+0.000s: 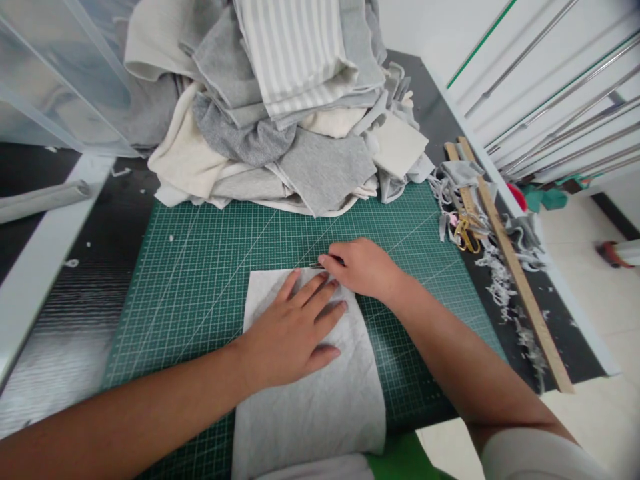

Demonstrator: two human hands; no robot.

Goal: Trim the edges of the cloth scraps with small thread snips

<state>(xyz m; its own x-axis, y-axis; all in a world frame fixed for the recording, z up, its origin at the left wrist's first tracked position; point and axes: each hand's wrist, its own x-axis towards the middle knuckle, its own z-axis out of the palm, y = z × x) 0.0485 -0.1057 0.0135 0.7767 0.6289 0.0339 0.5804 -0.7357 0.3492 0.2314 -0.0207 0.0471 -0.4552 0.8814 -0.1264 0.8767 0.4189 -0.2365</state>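
Note:
A light grey piece of fabric (310, 413) lies on the green gridded cutting mat (200, 267), its far edge roughly straight and its near end reaching down to the lap. Pressed flat on it with fingers apart is my left hand (295, 327). At the fabric's far right corner, my right hand (360, 270) is closed on a thin metal tool (316, 265). Its tip lies along the far edge, close to my left fingertips. Most of this tool is hidden by the fingers, so its exact kind does not show.
A tall heap of grey, cream and striped fabric (325, 160) covers the mat's far side. Along the right table edge are wooden rulers (525, 287), gold-handled scissors (467, 235) and fabric scraps (500, 283). A clear plastic sheet (55, 73) stands at left, near a rolled fabric (45, 200).

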